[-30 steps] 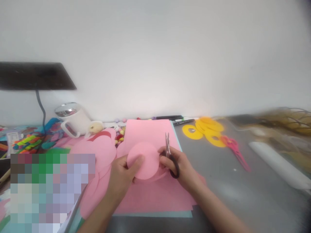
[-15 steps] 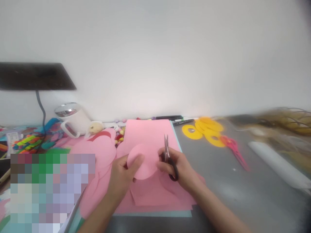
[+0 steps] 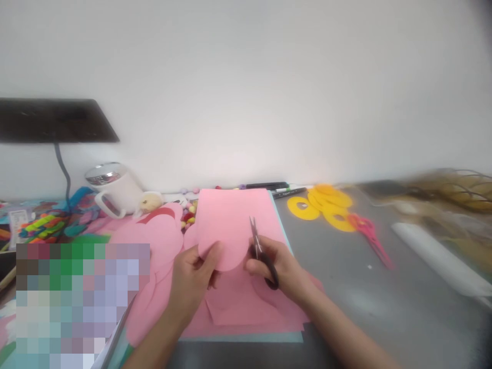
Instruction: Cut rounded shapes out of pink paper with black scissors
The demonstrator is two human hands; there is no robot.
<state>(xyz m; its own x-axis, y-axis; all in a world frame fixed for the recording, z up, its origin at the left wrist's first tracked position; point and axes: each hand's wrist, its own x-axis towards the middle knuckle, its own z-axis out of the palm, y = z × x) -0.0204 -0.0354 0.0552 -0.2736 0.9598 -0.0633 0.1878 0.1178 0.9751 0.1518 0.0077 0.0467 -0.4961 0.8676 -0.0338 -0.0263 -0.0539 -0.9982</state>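
Between thumb and fingers, my left hand (image 3: 196,274) pinches the left edge of a round pink paper piece (image 3: 232,251). Its upper outline blends into the pink sheets (image 3: 240,210) behind it. Black-handled scissors (image 3: 259,251) are held in my right hand (image 3: 280,261), with the narrow blades pointing up and slightly apart. The blades are close to the right edge of the round piece; I cannot tell whether they touch it. Under both hands lie more pink sheets and scraps (image 3: 246,307). A pile of pink cut rounds (image 3: 161,238) sits to the left.
Yellow paper rings (image 3: 303,208) and pink scissors (image 3: 371,236) lie on the grey table (image 3: 346,307) at right, with a white roll (image 3: 438,259) beyond. A white mug (image 3: 119,189) and colourful craft pieces (image 3: 46,225) are at left. Black pens (image 3: 267,185) lie by the wall.
The round paper has tilted and shifted up a little in my left hand. My right hand has moved the scissors slightly left and lower, with the blades now leaning left.
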